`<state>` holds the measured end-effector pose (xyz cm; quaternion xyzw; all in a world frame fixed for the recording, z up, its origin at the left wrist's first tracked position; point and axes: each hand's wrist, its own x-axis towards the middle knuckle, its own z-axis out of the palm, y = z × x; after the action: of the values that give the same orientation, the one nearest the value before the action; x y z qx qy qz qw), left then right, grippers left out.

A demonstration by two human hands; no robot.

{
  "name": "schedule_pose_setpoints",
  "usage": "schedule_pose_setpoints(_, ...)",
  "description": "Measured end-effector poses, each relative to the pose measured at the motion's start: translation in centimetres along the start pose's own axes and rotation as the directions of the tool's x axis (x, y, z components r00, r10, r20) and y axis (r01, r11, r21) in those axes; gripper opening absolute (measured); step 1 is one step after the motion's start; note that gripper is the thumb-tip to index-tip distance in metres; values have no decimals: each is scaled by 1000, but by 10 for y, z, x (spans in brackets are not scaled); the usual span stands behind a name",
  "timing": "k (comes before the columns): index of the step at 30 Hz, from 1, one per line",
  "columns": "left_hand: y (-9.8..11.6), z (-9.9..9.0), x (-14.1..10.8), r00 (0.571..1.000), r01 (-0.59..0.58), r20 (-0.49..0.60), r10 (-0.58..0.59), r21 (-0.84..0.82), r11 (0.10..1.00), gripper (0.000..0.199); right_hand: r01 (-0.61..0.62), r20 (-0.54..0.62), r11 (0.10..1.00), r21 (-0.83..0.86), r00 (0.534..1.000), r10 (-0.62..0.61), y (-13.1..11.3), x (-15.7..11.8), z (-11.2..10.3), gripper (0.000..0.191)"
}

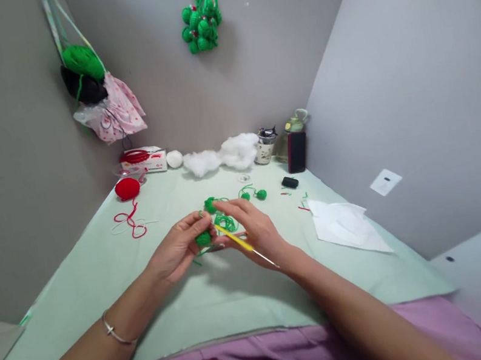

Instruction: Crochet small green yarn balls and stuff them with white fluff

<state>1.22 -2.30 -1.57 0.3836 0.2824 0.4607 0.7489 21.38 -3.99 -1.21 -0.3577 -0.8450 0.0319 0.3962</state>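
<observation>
Pinched in the fingers of my left hand (181,242) is a small green crocheted piece (203,239). A crochet hook (234,237) with a yellow handle lies across my right hand (256,232), between thumb and fingers, its bare metal end slanting down toward the wrist. The handle's other end comes close to my left fingertips; whether it touches the piece I cannot tell. Behind the hands lies a loose tangle of green yarn (226,223), and a green crocheted ball (210,204) shows just above it. Scissors (217,247) are partly hidden below my right hand.
Small green balls (261,194) lie farther back. Red yarn (127,188) trails at left. White stuffing (240,151), a cup (264,150) and a phone (297,152) line the back. White paper (347,223) lies at right. Green crocheted pieces (202,20) hang on the wall.
</observation>
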Motion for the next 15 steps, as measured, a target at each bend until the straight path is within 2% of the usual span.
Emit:
schedule_pose_setpoints(2,-6,2,1,1000,8,5,-8,25,1000,20,13,-47,1000,26,999,-12,-1,-1,3,31)
schedule_pose_setpoints(6,-10,2,-1,999,-42,12,41,71,997,15,-80,-97,965,252,989,107,-5,-3,6,24)
schedule_pose_setpoints(11,-4,7,-8,998,-63,23,61,87,994,20,-206,-70,800,564,953,294,-13,1,0,19)
schedule_pose_setpoints(15,-1,13,-14,993,-116,13,115,129,985,25,-259,-37,664,701,917,397,-18,3,-5,18)
